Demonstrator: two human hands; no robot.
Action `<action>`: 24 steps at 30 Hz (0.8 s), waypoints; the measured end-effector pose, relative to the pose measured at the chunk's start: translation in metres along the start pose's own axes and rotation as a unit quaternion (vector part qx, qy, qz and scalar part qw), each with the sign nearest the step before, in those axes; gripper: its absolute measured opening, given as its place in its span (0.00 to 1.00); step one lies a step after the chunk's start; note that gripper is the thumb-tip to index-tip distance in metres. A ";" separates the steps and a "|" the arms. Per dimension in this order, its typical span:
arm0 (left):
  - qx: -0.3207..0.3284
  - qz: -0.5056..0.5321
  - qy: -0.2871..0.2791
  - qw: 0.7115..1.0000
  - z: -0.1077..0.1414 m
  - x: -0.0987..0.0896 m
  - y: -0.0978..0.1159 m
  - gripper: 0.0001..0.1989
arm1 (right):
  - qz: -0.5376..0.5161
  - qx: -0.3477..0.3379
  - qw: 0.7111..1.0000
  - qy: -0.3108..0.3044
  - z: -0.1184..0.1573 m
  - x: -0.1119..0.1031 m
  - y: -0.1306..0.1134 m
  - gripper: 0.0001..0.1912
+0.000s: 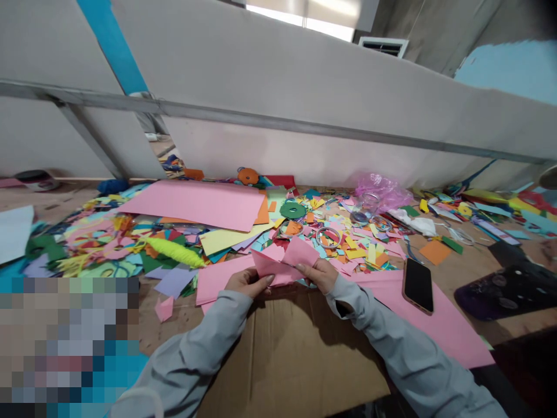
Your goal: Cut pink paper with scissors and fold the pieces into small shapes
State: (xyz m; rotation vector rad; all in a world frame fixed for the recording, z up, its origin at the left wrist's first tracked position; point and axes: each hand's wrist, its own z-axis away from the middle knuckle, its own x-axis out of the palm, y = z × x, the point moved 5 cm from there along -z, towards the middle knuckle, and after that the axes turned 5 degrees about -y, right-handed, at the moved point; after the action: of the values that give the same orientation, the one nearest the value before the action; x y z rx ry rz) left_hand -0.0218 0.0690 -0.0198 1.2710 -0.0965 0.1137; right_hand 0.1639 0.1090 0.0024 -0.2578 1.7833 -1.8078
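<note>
A piece of folded pink paper [266,262] is held up in front of me, its upper flaps standing apart. My left hand [244,283] pinches its lower left side, thumb on the near face. On the right side, my right hand [322,275] grips the paper between thumb and fingers. A thin dark line near the right thumb is too small to make out. Both hands are over the back edge of a brown cardboard sheet [300,354]. More pink sheets [217,281] lie beside my left hand, and a large pink sheet [448,325] lies right of my right forearm.
Colourful paper scraps [357,244] cover the table behind my hands. A phone [418,285] rests on pink paper at right. Around lie tape rolls [328,237], yellow-green yarn [176,251], a large pink sheet [195,203] and a pink plastic bag [380,188]. A white partition [282,145] stands behind.
</note>
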 end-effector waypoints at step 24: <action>0.050 -0.004 0.073 0.996 -0.001 -0.014 0.011 0.22 | 0.440 -0.037 0.890 0.114 -0.008 -0.043 -0.010 0.14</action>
State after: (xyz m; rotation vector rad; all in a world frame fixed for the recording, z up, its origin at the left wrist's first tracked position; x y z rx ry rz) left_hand -0.0371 0.0727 -0.0117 1.3582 0.0412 0.2062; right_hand 0.1914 0.1378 0.0225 0.6701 1.6993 -1.1290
